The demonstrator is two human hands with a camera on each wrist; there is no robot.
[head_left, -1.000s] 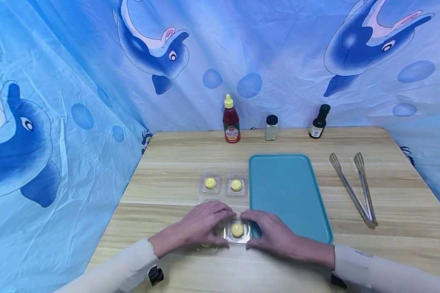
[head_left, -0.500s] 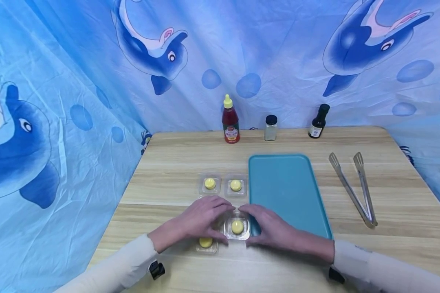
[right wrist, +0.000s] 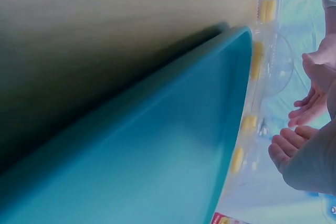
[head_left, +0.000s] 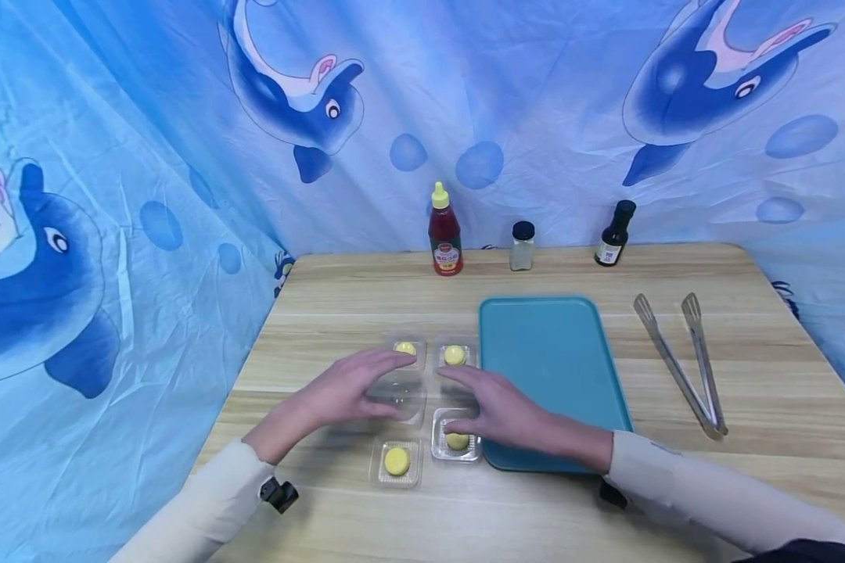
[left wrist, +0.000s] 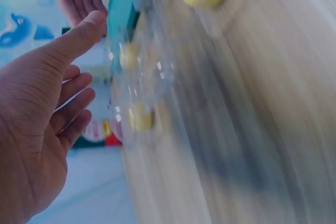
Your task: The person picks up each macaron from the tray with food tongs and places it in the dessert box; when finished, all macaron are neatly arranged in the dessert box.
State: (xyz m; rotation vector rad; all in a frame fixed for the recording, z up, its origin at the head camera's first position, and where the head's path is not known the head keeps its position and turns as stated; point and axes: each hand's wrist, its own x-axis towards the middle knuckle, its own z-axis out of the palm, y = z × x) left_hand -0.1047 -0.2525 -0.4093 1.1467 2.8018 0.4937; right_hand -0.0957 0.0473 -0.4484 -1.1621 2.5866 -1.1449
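Note:
My left hand (head_left: pixel 348 387) hovers over the left boxes, its fingers slightly bent and holding nothing. Facing it, my right hand (head_left: pixel 500 407) is above the front right box (head_left: pixel 440 452), thumb apart from the fingers and nothing between them. That clear plastic box holds a yellow macaron (head_left: pixel 456 442), partly behind my thumb. A front left box (head_left: pixel 375 474) contains another yellow macaron (head_left: pixel 397 461). Behind it lies a clear plastic lid (head_left: pixel 410 407), partly hidden by my left hand. Two further macarons sit in boxes at the back, the left one (head_left: pixel 405 349) partly covered by my fingers.
A blue-green tray (head_left: pixel 549 367) adjoins the boxes on the right. Beyond it lie metal tongs (head_left: pixel 690 375), spread apart. Along the table's back stand a red sauce bottle (head_left: pixel 445 238), a small jar (head_left: pixel 522 249) and a dark bottle (head_left: pixel 613 234).
Both hands have left the sides of the front right box and risen away from the person. The left hand has also moved left, uncovering the front left box. The boxes look unmoved over the last half second.

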